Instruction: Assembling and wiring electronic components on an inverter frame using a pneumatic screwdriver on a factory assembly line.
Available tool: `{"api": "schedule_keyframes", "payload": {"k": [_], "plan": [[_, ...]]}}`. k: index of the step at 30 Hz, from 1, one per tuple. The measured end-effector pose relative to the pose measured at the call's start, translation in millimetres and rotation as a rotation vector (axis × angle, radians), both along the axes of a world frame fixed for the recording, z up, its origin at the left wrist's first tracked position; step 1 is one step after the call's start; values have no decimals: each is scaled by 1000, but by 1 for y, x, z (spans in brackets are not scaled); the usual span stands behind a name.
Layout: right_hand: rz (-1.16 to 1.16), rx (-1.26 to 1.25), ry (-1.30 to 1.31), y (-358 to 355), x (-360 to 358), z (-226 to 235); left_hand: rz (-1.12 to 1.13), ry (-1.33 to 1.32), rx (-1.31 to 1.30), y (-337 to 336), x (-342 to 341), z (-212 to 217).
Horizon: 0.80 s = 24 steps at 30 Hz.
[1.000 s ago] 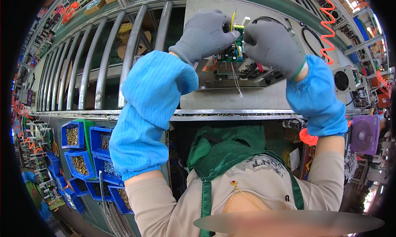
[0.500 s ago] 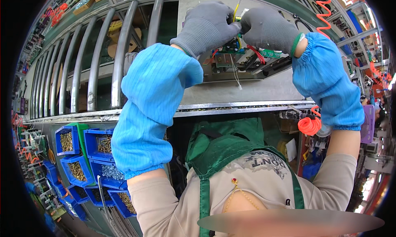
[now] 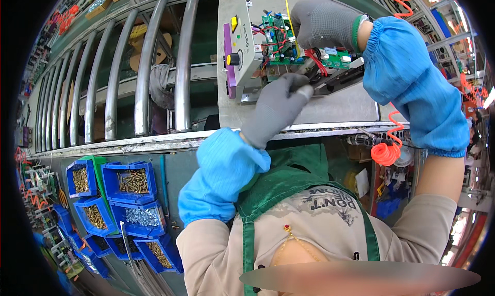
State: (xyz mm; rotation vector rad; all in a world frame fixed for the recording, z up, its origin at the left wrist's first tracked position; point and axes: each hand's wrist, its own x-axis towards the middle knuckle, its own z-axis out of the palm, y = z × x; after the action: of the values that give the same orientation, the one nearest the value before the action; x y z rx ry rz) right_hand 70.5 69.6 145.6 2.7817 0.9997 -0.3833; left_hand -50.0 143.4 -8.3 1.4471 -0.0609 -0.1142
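An electronic unit stands open on the metal work surface. Its grey front panel [image 3: 248, 43] has a purple edge, a black knob with a yellow cap [image 3: 234, 59] and a yellow switch [image 3: 234, 23]. Behind the panel are a green circuit board [image 3: 277, 37] and red wires [image 3: 318, 61]. My gloved right hand [image 3: 322, 25] is closed above the boards, beside an upright thin yellow strip [image 3: 289, 12]; its fingertips are hidden. My gloved left hand [image 3: 278, 106] is curled at the unit's near side, thumb beside black wires [image 3: 313, 74]. What either hand grips cannot be made out.
A roller conveyor [image 3: 118, 74] runs to the left. Blue bins [image 3: 136, 198] of screws and small clear parts stand lower left, near a thin teal rod [image 3: 164, 182]. A coiled red air hose [image 3: 385, 154] hangs at right. A metal rail [image 3: 309, 129] edges the work surface.
My left hand has moved from the top of the boards down to the unit's near side, uncovering the front panel and circuit board. The right hand has stayed above the boards, shifting slightly.
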Motion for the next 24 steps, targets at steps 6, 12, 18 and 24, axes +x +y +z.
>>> {"api": "schedule_keyframes", "payload": {"k": [6,12,18,24], "plan": [[-206,-22,186,2,11,-3,139,173,-600,-12,18,-3],[23,23,8,-4,5,-10,-34,178,-543,-1,16,-1],[122,-43,-133,-3,-3,-16,-5,190,-361,-1,10,16],[90,-53,-52,7,3,-11,93,149,-309,-27,1,-6]]}}
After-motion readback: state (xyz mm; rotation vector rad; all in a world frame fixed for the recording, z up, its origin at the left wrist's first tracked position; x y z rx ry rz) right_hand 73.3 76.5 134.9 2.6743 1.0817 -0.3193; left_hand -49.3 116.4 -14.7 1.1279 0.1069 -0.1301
